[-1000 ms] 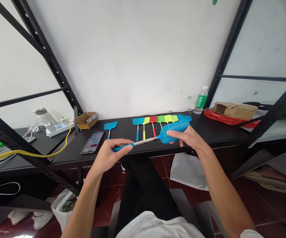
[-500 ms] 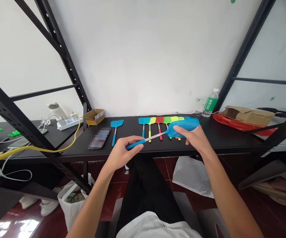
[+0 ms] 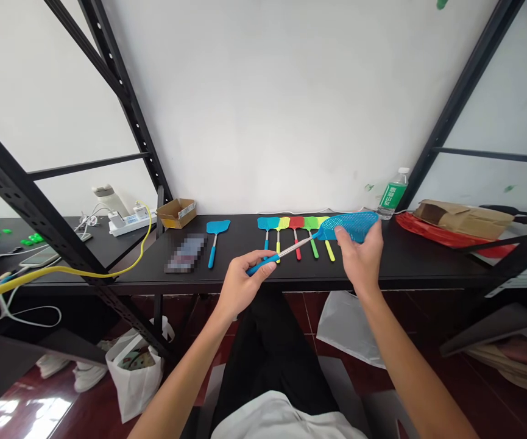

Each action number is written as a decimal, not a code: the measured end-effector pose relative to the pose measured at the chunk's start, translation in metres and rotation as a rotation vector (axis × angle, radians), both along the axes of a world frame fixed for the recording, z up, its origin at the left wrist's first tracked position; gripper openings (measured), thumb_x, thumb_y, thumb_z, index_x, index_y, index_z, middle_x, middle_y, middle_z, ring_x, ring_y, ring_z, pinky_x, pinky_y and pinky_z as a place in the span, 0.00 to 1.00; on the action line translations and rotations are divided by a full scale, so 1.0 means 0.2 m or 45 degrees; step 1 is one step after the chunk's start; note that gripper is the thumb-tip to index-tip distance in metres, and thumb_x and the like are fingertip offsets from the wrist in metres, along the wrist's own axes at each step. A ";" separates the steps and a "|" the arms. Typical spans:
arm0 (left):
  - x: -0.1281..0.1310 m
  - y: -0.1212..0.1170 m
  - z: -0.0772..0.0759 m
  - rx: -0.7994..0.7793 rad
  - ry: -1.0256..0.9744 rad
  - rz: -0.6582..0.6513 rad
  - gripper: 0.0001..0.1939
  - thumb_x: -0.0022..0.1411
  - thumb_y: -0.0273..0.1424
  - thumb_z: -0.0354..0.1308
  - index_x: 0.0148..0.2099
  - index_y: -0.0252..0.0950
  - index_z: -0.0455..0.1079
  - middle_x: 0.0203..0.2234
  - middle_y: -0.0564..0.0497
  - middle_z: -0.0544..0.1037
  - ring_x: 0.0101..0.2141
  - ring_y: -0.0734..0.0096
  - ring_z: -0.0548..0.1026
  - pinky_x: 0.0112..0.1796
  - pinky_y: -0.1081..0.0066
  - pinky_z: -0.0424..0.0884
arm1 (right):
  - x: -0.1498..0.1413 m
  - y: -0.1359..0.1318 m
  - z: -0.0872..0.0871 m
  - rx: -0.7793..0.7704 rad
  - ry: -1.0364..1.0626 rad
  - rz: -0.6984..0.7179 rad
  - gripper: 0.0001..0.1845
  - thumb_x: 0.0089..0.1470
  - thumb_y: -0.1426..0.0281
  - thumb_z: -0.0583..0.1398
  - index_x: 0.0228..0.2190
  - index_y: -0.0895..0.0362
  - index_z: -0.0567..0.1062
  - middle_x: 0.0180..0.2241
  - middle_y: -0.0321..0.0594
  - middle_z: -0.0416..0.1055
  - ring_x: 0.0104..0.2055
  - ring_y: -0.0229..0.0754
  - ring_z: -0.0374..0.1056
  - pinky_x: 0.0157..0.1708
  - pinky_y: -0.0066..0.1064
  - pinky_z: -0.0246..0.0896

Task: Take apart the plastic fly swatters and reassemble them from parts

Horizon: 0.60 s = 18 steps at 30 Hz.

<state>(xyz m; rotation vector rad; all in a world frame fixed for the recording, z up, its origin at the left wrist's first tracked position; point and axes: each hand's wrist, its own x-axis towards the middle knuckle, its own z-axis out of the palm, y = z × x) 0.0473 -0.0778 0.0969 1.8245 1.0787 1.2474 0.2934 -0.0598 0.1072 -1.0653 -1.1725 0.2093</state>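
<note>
While a blue swatter point(image 3: 352, 223) is clamped at the handle by the left hand point(image 3: 241, 279), its head is pinched by the right hand point(image 3: 364, 259), presumably to keep both ends steady. Beyond them, a row of swatters point(image 3: 297, 222) is laid handles inward, probably for easy reach; its right end is partly blocked from view. A phone point(image 3: 185, 253) and lone swatter point(image 3: 218, 227) are set left of the left hand, a bottle point(image 3: 392, 198) beyond the right.
</note>
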 end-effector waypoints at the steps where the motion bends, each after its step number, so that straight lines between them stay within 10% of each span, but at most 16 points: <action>1: 0.00 0.00 0.00 0.005 0.002 0.004 0.20 0.63 0.44 0.59 0.49 0.36 0.78 0.25 0.52 0.74 0.26 0.72 0.66 0.27 0.72 0.60 | 0.00 0.00 0.00 -0.004 -0.007 0.006 0.33 0.55 0.55 0.62 0.58 0.55 0.64 0.53 0.55 0.69 0.53 0.57 0.69 0.43 0.45 0.72; 18: -0.09 0.13 -0.05 0.150 -0.100 0.375 0.20 0.67 0.42 0.53 0.55 0.38 0.72 0.21 0.57 0.61 0.20 0.77 0.56 0.22 0.74 0.54 | -0.10 0.03 -0.10 -0.109 -0.411 0.157 0.32 0.60 0.61 0.57 0.64 0.47 0.60 0.65 0.47 0.56 0.65 0.54 0.57 0.48 0.42 0.72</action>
